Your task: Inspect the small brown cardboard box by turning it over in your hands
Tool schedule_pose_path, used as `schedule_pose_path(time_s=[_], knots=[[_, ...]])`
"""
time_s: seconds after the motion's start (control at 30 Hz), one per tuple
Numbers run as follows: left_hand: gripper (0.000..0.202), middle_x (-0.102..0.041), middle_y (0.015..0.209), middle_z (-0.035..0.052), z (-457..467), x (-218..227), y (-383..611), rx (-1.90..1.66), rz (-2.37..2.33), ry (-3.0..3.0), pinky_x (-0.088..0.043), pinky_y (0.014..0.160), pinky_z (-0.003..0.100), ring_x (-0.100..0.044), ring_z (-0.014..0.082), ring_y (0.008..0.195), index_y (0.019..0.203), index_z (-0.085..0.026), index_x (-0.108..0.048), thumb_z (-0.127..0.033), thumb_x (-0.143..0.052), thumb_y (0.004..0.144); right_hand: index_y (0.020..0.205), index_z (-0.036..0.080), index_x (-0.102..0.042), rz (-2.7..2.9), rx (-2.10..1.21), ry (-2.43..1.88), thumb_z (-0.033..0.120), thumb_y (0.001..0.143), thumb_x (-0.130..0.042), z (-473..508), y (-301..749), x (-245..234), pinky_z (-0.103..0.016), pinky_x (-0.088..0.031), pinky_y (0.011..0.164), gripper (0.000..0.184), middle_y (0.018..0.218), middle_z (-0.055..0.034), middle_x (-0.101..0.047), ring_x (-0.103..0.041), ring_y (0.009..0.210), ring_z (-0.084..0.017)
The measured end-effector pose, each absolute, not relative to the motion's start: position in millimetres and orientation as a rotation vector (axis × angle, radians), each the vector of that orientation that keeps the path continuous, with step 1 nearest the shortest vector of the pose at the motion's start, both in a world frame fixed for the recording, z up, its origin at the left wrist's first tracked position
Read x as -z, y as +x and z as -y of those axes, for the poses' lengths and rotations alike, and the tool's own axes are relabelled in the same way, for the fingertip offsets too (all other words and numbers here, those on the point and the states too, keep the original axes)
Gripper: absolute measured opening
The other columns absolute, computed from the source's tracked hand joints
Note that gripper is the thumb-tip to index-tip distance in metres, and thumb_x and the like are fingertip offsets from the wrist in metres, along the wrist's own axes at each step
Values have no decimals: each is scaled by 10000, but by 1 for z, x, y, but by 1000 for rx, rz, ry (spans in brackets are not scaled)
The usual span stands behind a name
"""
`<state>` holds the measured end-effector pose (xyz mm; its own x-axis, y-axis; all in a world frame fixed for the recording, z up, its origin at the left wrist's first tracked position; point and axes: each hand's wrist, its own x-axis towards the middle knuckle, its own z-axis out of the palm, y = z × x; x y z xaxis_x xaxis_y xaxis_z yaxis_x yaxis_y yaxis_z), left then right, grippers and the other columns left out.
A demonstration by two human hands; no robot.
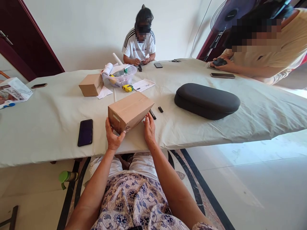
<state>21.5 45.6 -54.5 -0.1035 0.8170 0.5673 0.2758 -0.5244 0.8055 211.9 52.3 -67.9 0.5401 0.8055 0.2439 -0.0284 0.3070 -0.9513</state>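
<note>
Head view: with a clock face centred on the held carton (pixel 130 110) and 12 o'clock pointing away from the wearer, where does the carton sit relative to the fingers?

Above the near edge of the table (pixel 57 134), between the two hands, with its long axis running from 8 to 2 o'clock. The left hand (pixel 114 137) is at 7 o'clock, and the right hand (pixel 150 127) is at 4 o'clock.

State the condition of the left fingers.

Gripping the carton. The fingers lie against its left end; the thumb bears on the near lower corner. The carton is tilted; whether its underside touches the cloth cannot be determined.

And the right fingers?

Extended and held together, pointing toward 12 o'clock. The tips meet the carton near the right end of its lower edge. Whether they grip cannot be determined.

List adjacent items.

At 3 o'clock: a black marker (pixel 153 114) just beside the right fingertips, a pen cap (pixel 160 109), then, farther out, a black case (pixel 206 100). At 8 o'clock: a phone (pixel 85 133). At 10 o'clock: a second carton (pixel 90 84). At 12 o'clock: a yellow tape measure (pixel 127 88).
</note>
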Motion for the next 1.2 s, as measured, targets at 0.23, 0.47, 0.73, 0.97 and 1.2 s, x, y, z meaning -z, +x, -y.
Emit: schedule_pose_path(time_s=[0.23,0.47,0.73,0.97,1.2], knots=[[1092,-273,1582,220,-51,58,24,-1747,-1452,1781,-274,1216,503,-223,357,1509,1544,-171,-219,-389,-835,669,1373,226,-503,779,-796,-1118,662,848,-545,-48,206,65,-401,-553,870,684,1371,-150,-583,-650,1119,-246],[1143,-352,1519,237,-51,57,28,-1666,-1488,1818,-382,1129,525,-331,366,1441,1550,-198,-210,-576,-817,659,1442,278,-419,1043,-775,-983,598,817,-658,-35,196,57,-385,-556,815,742,1324,-133,-613,-666,1052,-244],[691,-576,1210,143,-50,57,29,-1532,-1375,1935,-546,845,372,-616,226,965,1386,-196,-486,-564,-662,829,1283,242,-573,1100,-527,-1053,650,861,-552,-30,193,48,-468,-478,991,587,1324,-125,-581,-550,1211,-288],[606,-576,1203,128,-48,56,26,-1500,-1264,1883,-547,817,342,-616,196,937,1389,-201,-483,-547,-566,899,1288,297,-604,1102,-411,-1047,589,926,-483,-37,193,23,-486,-385,1109,480,1397,-81,-560,-479,1325,-277],[708,-515,1369,174,-46,48,27,-1520,-1234,1734,-532,907,358,-601,230,1113,1496,-211,-368,-617,-465,924,1302,264,-619,1108,-445,-1075,558,947,-467,-40,196,33,-459,-348,1152,485,1366,-77,-615,-517,1313,-254]])
